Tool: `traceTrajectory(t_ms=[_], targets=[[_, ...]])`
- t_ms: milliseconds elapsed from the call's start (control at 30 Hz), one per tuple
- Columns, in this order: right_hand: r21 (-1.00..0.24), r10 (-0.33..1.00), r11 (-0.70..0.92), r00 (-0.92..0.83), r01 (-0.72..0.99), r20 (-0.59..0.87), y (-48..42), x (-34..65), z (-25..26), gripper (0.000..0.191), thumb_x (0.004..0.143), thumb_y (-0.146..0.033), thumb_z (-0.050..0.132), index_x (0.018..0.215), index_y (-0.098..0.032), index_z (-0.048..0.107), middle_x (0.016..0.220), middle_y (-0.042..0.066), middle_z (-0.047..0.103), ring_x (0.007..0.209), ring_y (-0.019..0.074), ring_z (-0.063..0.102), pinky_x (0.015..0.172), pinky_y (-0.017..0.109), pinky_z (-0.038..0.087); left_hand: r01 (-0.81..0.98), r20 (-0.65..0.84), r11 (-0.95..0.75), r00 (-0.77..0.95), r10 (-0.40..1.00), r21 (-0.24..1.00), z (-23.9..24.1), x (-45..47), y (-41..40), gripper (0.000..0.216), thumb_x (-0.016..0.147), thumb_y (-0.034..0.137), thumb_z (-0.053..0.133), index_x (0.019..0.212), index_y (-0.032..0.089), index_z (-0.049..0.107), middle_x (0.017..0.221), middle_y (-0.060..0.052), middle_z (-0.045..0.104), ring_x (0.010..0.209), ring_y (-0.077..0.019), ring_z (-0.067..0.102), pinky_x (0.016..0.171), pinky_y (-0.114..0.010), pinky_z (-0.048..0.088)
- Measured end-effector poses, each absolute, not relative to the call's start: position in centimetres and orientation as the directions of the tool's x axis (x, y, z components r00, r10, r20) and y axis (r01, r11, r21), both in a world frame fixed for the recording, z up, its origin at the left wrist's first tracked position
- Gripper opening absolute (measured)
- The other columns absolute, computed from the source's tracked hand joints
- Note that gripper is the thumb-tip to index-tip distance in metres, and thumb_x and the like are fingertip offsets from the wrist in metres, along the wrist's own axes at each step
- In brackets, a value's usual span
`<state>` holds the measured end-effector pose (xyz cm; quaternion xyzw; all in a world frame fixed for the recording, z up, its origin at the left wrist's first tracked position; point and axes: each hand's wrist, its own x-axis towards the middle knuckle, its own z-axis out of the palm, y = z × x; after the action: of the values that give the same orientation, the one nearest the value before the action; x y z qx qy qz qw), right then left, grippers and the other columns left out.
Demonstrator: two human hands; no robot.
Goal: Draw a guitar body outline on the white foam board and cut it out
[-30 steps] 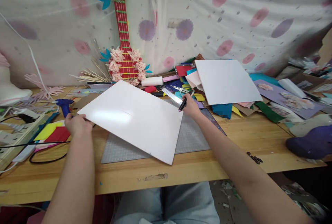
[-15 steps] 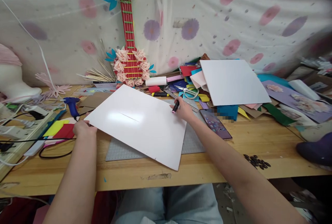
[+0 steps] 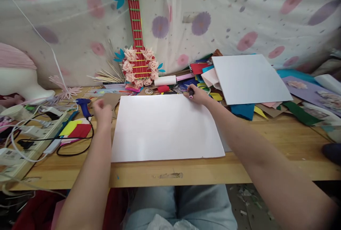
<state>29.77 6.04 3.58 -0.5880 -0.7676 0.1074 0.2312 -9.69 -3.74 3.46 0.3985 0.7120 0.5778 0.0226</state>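
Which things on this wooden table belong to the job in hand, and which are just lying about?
Apparently in use:
White rectangular board, in front of you
Dark slim pen, in your right hand

Apparently just lying about:
Blue plastic glue gun
Red flower-trimmed craft guitar
Second white board, on coloured scraps
White cylindrical roll

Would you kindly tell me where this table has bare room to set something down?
Bare wood shows right of the right forearm, with coloured scraps behind; what the forearm covers is hidden. A narrow strip lies between the white board and the table's front edge. Crowded: the left, with power strip and glue gun.
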Motion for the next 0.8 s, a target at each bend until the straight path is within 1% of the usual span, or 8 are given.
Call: traceTrajectory(t_ms=[100,167,233,367,467,600,700,800], targets=[[-0.442,0.936,0.351,-0.300,0.826,0.182,7.1,28.4,4.6,0.031,0.073,-0.047,0.056,0.093,-0.024,0.052,0.081,0.002,0.063,0.065,0.0167,0.053,0.058,0.026,0.035,0.828,0.467,-0.006,-0.310,0.828,0.561,4.1,-5.5,-2.7,0.035,0.072,0.022,0.055,0.107,0.017,0.053,0.116,-0.010,0.055,0.115,-0.0243,0.046,0.103,-0.040,0.032],[-0.438,0.921,0.390,-0.338,0.810,0.195,7.4,27.2,4.8,0.030,0.072,-0.047,0.057,0.092,-0.025,0.052,0.079,0.001,0.062,0.065,0.0166,0.053,0.060,0.026,0.036,0.923,0.442,-0.078,-0.106,0.891,0.377,4.2,-2.7,-2.2,0.044,0.075,0.034,0.058,0.115,0.018,0.052,0.129,-0.011,0.049,0.124,-0.0280,0.038,0.106,-0.043,0.025],[-0.421,0.898,0.435,-0.351,0.796,0.265,7.5,26.1,4.8,0.030,0.072,-0.046,0.058,0.092,-0.024,0.052,0.077,0.001,0.062,0.066,0.0180,0.053,0.061,0.027,0.036,0.947,0.320,-0.093,-0.010,0.947,0.307,4.1,-0.6,-1.9,0.053,0.077,0.044,0.056,0.123,0.018,0.050,0.129,-0.012,0.050,0.123,-0.0297,0.039,0.105,-0.044,0.026],[-0.432,0.785,0.533,-0.235,0.727,0.574,7.3,25.2,4.2,0.029,0.072,-0.042,0.061,0.090,-0.021,0.052,0.081,0.006,0.062,0.080,0.0233,0.054,0.072,0.034,0.039,0.957,0.137,0.025,-0.067,0.988,0.291,3.2,0.7,-2.1,0.063,0.074,0.059,0.053,0.121,0.017,0.054,0.119,-0.014,0.056,0.117,-0.0312,0.045,0.096,-0.040,0.035],[-0.626,0.756,0.523,0.024,0.579,0.654,6.6,25.3,3.4,0.029,0.077,-0.046,0.057,0.092,-0.022,0.048,0.085,0.005,0.062,0.082,0.0211,0.055,0.076,0.035,0.041,0.951,0.105,0.131,-0.167,0.980,0.281,2.4,0.1,-2.5,0.064,0.073,0.063,0.052,0.117,0.017,0.057,0.114,-0.014,0.058,0.113,-0.0324,0.047,0.094,-0.041,0.036],[-0.903,0.859,0.423,0.287,0.068,0.424,5.1,25.7,2.5,0.038,0.076,-0.059,0.051,0.090,-0.025,0.041,0.075,-0.001,0.060,0.074,0.0158,0.059,0.074,0.033,0.044,0.903,0.026,0.246,-0.272,0.962,0.351,1.4,-1.1,-2.8,0.067,0.069,0.064,0.055,0.118,0.018,0.056,0.117,-0.014,0.059,0.114,-0.0317,0.049,0.093,-0.039,0.038],[-0.915,0.946,0.247,0.282,-0.319,0.158,4.1,25.6,2.2,0.047,0.074,-0.071,0.040,0.089,-0.027,0.041,0.074,-0.001,0.061,0.073,0.0153,0.060,0.071,0.032,0.047,0.820,-0.091,0.418,-0.417,0.904,0.392,0.9,-1.5,-3.1,0.066,0.070,0.063,0.053,0.117,0.018,0.056,0.119,-0.015,0.059,0.113,-0.0325,0.051,0.088,-0.039,0.041],[-0.879,0.988,0.114,0.146,-0.463,0.052,2.8,25.0,1.8,0.053,0.070,-0.076,0.040,0.087,-0.027,0.048,0.067,-0.003,0.058,0.067,0.0138,0.058,0.067,0.031,0.048,0.815,-0.090,0.474,-0.473,0.877,0.334,0.9,-1.1,-3.9,0.064,0.072,0.063,0.049,0.118,0.018,0.054,0.120,-0.017,0.057,0.115,-0.0351,0.048,0.085,-0.043,0.042]])
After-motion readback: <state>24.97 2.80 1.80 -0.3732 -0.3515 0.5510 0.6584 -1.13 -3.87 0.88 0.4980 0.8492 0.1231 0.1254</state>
